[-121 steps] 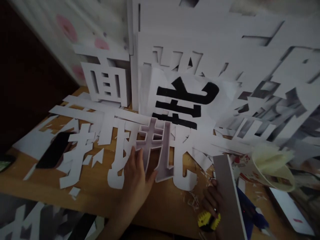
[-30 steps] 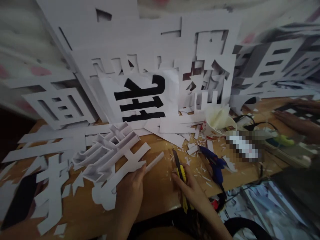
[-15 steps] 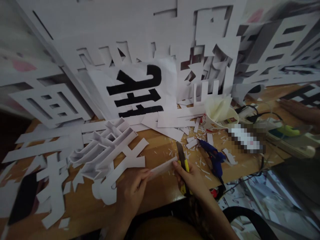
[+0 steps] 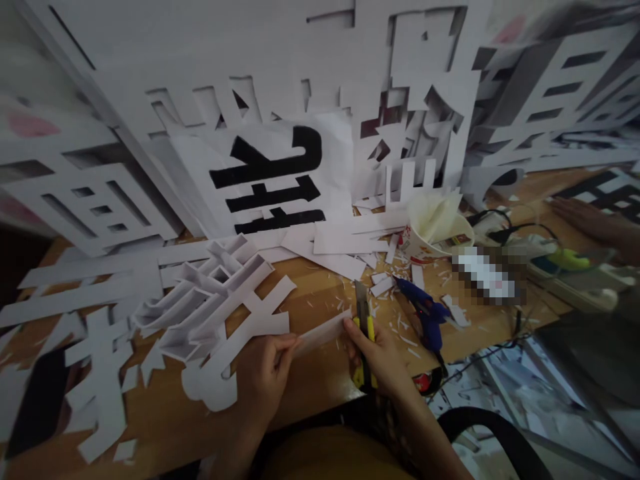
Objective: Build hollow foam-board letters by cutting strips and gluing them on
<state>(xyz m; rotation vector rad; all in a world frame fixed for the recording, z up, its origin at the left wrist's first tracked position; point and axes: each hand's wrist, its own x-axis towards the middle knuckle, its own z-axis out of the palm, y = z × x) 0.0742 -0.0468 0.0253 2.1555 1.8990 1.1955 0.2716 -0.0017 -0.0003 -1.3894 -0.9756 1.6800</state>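
A narrow white strip [image 4: 323, 332] stretches between my two hands, low over the front of the table. Its left end is pinched in the fingers of my left hand [image 4: 267, 370]. My right hand [image 4: 381, 359] grips a yellow and black utility knife [image 4: 362, 303], blade out and pointing away from me, while its thumb and fingers pinch the strip's right end. Just left of my left hand lie a flat white cut-out character piece [image 4: 253, 333] and a raised white letter form with upright walls [image 4: 220, 280].
A blue glue gun [image 4: 425, 310] lies right of the knife among white scraps. Behind it stands a paper cup [image 4: 425, 243]. A sheet with a black printed character [image 4: 337, 153] leans against large cut white boards [image 4: 175, 47]. Another person's hand [image 4: 583, 217] rests at far right.
The view has shifted slightly. Both hands keep hold of the strip in nearly the same pose, and the knife stays in my right hand, now a little more upright.
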